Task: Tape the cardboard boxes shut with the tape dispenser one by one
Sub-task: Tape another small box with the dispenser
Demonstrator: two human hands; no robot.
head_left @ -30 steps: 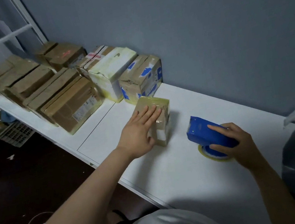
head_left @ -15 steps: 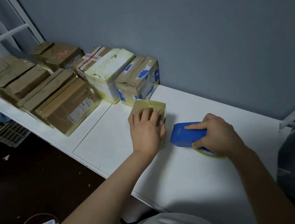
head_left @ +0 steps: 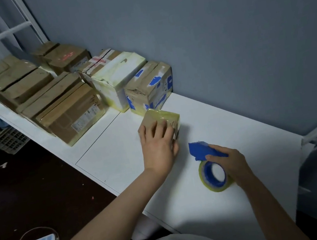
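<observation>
Desk (head_left: 238, 127) mid-depth; left hand (head_left: 158, 147) presses box (head_left: 171, 117); dispenser (head_left: 200, 150) beside

A: Blue tape dispenser (head_left: 202, 150), blue core in the tape roll (head_left: 206, 176), tape itself yellowish!
B: And the small cardboard box (head_left: 165, 116) is brown under a glossy yellowish wrap.
A: There's a brown box (head_left: 147, 84) patched with blue, and a white box (head_left: 116, 74) with yellow edges.
B: White tape with red print on the brown parcel (head_left: 101, 60). White table (head_left: 189, 209), grey-blue wall (head_left: 223, 35), dark floor (head_left: 29, 193).
</observation>
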